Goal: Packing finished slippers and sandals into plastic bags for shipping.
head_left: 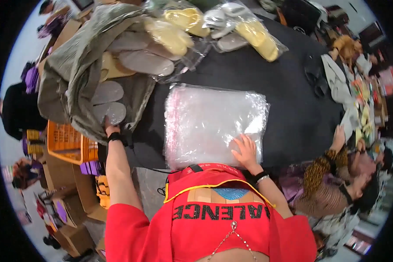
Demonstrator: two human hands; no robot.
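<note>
At the mouth of an olive-grey woven sack, my left hand grips the near end of a pair of light grey slippers. Those slippers partly hide its fingers. My right hand lies flat with fingers spread on a stack of clear plastic bags, close to its lower right corner. The bags have pinkish strips along their left edge. More grey slippers and a yellow slipper lie loose in the sack's opening.
Bagged yellow slippers and bagged grey slippers lie along the far side of the black table. An orange basket stands by the sack. Cardboard boxes are at the left; other people work at the right.
</note>
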